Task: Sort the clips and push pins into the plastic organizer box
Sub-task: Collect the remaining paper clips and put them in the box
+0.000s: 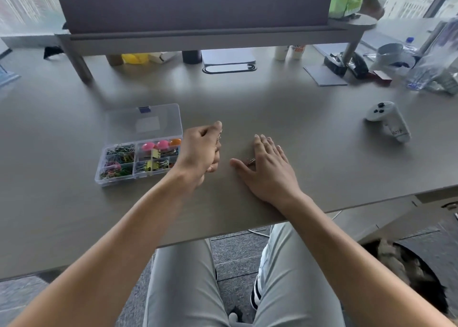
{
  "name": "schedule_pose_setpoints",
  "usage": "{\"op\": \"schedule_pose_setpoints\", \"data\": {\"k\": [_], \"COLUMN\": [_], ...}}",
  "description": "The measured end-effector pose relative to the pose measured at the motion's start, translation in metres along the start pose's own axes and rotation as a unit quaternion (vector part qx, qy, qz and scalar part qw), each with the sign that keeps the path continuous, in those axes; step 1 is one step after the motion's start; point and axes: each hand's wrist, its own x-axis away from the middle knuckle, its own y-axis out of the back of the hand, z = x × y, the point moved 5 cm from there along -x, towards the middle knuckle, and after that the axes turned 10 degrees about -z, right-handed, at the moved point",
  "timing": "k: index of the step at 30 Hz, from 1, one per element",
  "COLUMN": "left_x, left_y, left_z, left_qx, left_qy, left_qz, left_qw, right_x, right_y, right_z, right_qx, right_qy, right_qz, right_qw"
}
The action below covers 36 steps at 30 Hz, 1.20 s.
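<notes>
The clear plastic organizer box (116, 181) lies open on the grey desk, its lid (145, 122) folded back. Its compartments hold coloured paper clips (119, 154), yellow binder clips (153, 164) and large pink and orange push pins (162, 144). My left hand (200, 150) hovers just right of the box, fingers curled around some small metal clips (219, 136). My right hand (266, 163) rests flat on the desk, fingers spread, with a few small clips (250, 161) lying under its thumb and index finger.
A white game controller (386, 119) lies at the right. A monitor riser (198, 38) spans the back, with bottles, a notebook and clutter under and beside it. The desk's front edge (223, 232) runs just above my knees.
</notes>
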Motion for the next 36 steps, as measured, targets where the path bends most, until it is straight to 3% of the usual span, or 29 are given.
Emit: {"op": "schedule_pose_setpoints", "data": {"k": [9, 12, 14, 16, 18, 21, 30, 36], "left_x": [0.042, 0.051, 0.055, 0.057, 0.056, 0.055, 0.048, 0.052], "left_y": [0.013, 0.002, -0.003, -0.008, -0.014, -0.027, -0.013, -0.014], "left_z": [-0.005, -0.003, 0.001, 0.004, 0.007, 0.012, 0.019, 0.021], "left_qx": [0.095, 0.140, 0.208, 0.310, 0.385, 0.406, 0.363, 0.368], "left_qy": [0.050, 0.103, 0.163, 0.231, 0.275, 0.309, 0.305, 0.307], "left_qz": [0.019, 0.047, 0.072, 0.103, 0.134, 0.162, 0.119, 0.128], "left_qw": [0.994, 0.984, 0.962, 0.917, 0.871, 0.845, 0.872, 0.868], "right_x": [-0.004, 0.001, 0.004, 0.007, 0.009, 0.008, -0.013, -0.009], "right_y": [-0.001, 0.008, 0.016, 0.023, 0.026, 0.025, 0.020, 0.024], "right_z": [0.019, 0.006, -0.008, -0.024, -0.034, -0.031, -0.009, -0.012], "right_qx": [-0.054, -0.087, -0.087, -0.053, 0.000, 0.054, 0.111, 0.099], "right_qy": [0.052, 0.040, 0.005, -0.034, -0.061, -0.046, 0.075, 0.108], "right_qz": [-0.041, -0.098, -0.148, -0.170, -0.163, -0.133, -0.088, -0.092], "right_qw": [0.996, 0.991, 0.985, 0.984, 0.985, 0.989, 0.987, 0.985]}}
